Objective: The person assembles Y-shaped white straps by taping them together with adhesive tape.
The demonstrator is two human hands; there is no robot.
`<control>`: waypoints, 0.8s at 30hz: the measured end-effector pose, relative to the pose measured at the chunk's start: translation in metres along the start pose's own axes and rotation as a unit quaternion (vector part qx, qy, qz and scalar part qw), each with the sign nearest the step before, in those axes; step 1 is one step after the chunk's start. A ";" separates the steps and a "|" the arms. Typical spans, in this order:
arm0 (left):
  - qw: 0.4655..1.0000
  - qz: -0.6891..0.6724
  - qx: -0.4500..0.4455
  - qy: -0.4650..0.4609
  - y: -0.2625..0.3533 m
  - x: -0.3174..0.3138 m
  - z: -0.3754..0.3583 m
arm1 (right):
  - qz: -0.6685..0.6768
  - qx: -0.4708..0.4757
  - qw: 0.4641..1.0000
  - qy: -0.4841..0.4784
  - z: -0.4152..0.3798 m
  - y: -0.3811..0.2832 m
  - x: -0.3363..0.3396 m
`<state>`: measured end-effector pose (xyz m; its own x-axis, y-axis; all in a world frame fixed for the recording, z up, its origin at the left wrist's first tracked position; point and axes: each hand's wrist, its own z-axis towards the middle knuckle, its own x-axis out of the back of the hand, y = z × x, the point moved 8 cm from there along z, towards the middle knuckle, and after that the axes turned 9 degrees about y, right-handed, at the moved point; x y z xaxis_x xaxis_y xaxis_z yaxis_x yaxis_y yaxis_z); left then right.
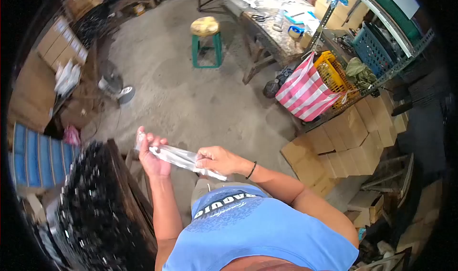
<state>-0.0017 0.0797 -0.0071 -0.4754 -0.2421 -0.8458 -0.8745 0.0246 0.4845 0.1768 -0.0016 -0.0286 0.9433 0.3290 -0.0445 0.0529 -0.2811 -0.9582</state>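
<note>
A long, narrow clear plastic bag [179,157] stretches between my hands at waist height, with a whitish strip along it that I cannot make out clearly. My right hand [217,160] pinches the bag's right part between thumb and fingers; a dark band circles that wrist. Palm up, my left hand [155,159] holds the other end with loosely curled fingers, and some clear film shows by its fingertips. Close beside my left forearm rises a large heap of shiny black pieces [90,209].
A green stool [206,42] with a yellowish top stands ahead. Scissors [258,17] and blue-ringed tape [296,31] lie on the worktable [267,37]. To the right are a pink-striped bag [305,92], a metal rack and cardboard boxes [343,128]. A blue slatted panel [40,156] is left.
</note>
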 end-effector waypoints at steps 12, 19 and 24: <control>0.991 0.086 -0.041 0.099 -0.044 -0.080 0.406 | -0.010 0.030 0.992 0.125 0.232 -0.112 0.208; 0.981 0.189 0.021 0.041 -0.163 -0.136 0.560 | 0.121 0.130 0.932 0.316 0.277 -0.171 0.516; 0.965 0.251 0.061 0.044 -0.280 -0.151 0.661 | -0.177 0.145 0.826 0.516 0.285 -0.249 0.812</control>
<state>0.2508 0.7500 -0.1628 -0.8364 -0.2518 -0.4868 -0.5440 0.2734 0.7933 0.8356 0.5928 0.0936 0.6704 -0.6406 0.3744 0.4455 -0.0560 -0.8935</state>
